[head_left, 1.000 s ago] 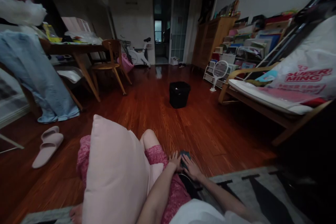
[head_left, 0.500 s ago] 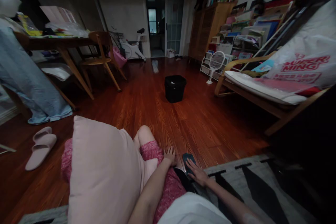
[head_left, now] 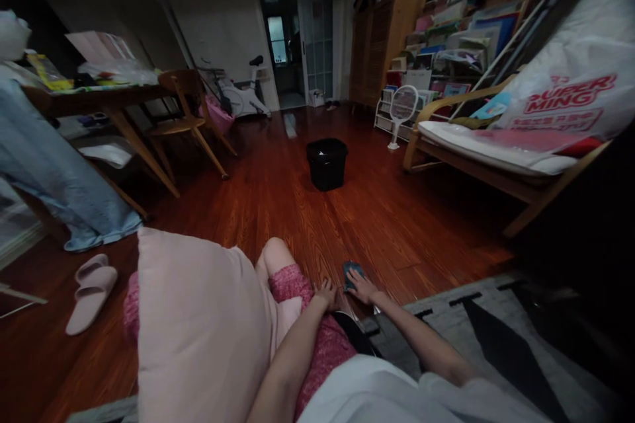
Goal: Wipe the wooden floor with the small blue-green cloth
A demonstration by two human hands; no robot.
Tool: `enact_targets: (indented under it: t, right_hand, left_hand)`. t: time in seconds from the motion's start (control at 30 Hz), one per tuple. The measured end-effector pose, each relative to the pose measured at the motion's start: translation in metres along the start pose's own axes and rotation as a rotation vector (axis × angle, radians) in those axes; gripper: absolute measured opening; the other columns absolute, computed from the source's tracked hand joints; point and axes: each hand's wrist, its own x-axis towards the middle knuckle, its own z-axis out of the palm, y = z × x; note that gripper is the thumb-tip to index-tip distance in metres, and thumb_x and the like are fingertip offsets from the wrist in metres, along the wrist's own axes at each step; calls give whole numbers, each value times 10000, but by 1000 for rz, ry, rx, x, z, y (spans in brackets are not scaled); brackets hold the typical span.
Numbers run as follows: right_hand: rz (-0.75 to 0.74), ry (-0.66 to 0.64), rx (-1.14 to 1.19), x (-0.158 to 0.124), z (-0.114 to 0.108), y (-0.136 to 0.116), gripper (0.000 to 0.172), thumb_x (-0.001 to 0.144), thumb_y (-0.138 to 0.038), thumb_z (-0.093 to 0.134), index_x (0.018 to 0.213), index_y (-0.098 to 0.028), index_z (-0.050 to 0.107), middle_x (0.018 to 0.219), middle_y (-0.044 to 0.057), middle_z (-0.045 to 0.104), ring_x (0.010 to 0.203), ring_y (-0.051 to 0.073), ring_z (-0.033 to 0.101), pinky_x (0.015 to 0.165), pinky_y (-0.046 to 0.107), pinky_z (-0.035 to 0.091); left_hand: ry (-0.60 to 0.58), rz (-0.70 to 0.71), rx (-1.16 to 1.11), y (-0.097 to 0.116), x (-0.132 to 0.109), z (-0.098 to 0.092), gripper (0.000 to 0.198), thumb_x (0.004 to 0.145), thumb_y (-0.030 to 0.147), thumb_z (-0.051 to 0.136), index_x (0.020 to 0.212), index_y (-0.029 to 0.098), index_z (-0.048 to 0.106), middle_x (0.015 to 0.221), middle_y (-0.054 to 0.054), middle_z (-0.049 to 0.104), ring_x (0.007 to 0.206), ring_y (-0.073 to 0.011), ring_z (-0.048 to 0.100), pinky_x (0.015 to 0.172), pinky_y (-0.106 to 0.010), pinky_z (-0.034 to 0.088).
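I sit on the floor with a pale pink pillow (head_left: 198, 324) on my lap and pink shorts on my legs. My right hand (head_left: 364, 289) lies flat, fingers spread, on a small dark teal object (head_left: 352, 272) on the wooden floor by my knee. My left hand (head_left: 327, 294) rests on my thigh right beside it, fingers loosely curled, nothing visible in it. A dark strap-like item (head_left: 353, 337) lies along my leg under the arms.
A black bucket (head_left: 326, 162) stands mid-floor. A wooden armchair (head_left: 501, 165) with a white printed bag (head_left: 570, 102) is at right, a table (head_left: 99, 102) and chair (head_left: 186, 115) at left. Pink slippers (head_left: 89, 291) lie at left. A grey patterned rug (head_left: 496, 337) lies under me.
My right hand slid the teal object off my leg onto the floor and pushed it slightly forward. The left hand stayed on my thigh. My head tilted a little.
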Motion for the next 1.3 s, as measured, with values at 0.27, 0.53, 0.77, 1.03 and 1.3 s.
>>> enact_targets:
  t: [0.27, 0.53, 0.77, 1.03, 1.3]
  right_hand:
    - [-59, -49, -16, -77, 74, 37, 722, 936, -391, 430, 1608, -217, 233, 1692, 61, 129, 1558, 252, 103, 1242, 455, 185]
    - [49, -33, -32, -12, 11, 2, 721, 974, -434, 402, 1616, -184, 191, 1695, 107, 73, 1560, 274, 88, 1235, 492, 171]
    - [76, 0, -55, 4, -10, -13, 700, 971, -354, 396, 1607, -128, 214, 1690, 135, 90, 1557, 301, 96, 1232, 509, 178]
    - [74, -82, -65, -72, 55, 25, 757, 893, -361, 509, 1593, -167, 293, 1683, 118, 149, 1543, 333, 151, 1222, 511, 235]
    - [178, -19, -58, 2, 0, 18, 746, 989, -409, 374, 1621, -112, 112, 1691, 157, 2, 1560, 299, 25, 1237, 516, 156]
  left_hand:
    - [0, -2, -27, 3, 2, 1, 1054, 769, 664, 617, 1612, 213, 174, 1694, -146, -30, 1555, -322, -14, 1213, -634, 65]
    - [-2, -5, -17, 2, 3, 3, 1044, 766, 668, 605, 1611, 233, 173, 1697, -133, -25, 1555, -323, -10, 1212, -633, 53]
    - [5, 8, -3, -2, 7, 5, 954, 799, 570, 586, 1609, 246, 200, 1702, -101, 1, 1557, -306, 27, 1211, -633, 70]
    - [-9, -2, -29, 1, 8, 6, 1031, 776, 652, 603, 1613, 223, 181, 1695, -127, -31, 1553, -328, -34, 1209, -641, 71]
    - [-11, -9, -29, 1, 8, 9, 1024, 779, 567, 626, 1615, 200, 164, 1687, -135, -54, 1552, -327, -20, 1215, -627, 71]
